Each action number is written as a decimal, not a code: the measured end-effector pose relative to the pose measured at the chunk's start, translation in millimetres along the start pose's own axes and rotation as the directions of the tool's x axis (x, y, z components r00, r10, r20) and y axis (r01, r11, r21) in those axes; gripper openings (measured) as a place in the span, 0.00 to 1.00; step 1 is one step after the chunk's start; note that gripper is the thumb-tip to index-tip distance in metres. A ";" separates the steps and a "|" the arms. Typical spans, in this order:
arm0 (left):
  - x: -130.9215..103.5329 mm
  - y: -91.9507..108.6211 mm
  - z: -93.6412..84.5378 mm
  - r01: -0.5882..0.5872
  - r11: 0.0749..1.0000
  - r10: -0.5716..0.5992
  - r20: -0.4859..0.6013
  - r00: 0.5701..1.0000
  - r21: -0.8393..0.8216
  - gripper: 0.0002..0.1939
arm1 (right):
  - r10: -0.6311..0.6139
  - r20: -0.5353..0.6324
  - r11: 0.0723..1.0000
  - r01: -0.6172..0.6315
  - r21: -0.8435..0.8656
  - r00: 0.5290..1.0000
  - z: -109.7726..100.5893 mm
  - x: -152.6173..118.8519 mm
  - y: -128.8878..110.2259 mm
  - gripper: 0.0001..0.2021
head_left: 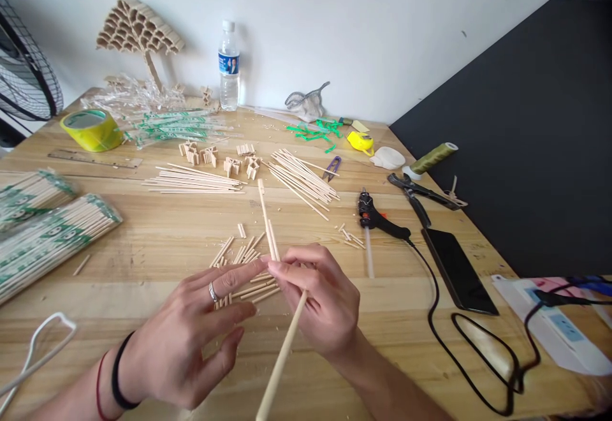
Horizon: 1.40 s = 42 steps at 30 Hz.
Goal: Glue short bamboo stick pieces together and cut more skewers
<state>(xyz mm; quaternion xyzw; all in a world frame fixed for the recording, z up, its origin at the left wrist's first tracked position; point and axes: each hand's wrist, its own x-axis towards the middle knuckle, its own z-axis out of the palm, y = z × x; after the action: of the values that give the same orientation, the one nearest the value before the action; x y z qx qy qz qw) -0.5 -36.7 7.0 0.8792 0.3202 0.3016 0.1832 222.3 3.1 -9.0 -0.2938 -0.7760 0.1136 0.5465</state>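
My right hand (318,300) is closed around a long pale wooden chopstick (284,351), slanting from the front edge up towards the middle of the table. A shorter stick (273,239) lies alongside its far part, pinched at the same fingertips. My left hand (196,319), with a ring and a black wristband, has its fingers apart; the index fingertip touches the sticks beside the right fingertips. Under the hands lies a pile of short cut stick pieces (246,255). Behind it are two bundles of long sticks (196,180) (306,182) and several small glued stick blocks (233,166).
A glue gun (375,215) with its black cord, pliers (411,191) and a phone (459,271) lie right, near a power strip (559,322). Packed chopsticks (57,242) and yellow tape (92,131) are left. A bottle (229,67) and a tree-shaped stick model (138,32) stand behind.
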 end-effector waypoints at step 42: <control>4.7 -0.6 -2.8 0.057 0.990 -0.059 -0.013 0.998 -0.129 0.17 | 0.031 0.017 0.995 -0.032 0.089 0.999 -2.1 7.1 2.6 0.20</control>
<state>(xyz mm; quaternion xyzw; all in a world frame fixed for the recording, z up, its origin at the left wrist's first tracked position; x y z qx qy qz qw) 0.4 -32.7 10.7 0.8533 0.3272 0.3233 0.2454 223.4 9.0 -3.9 -0.2802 -0.7697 0.1591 0.5511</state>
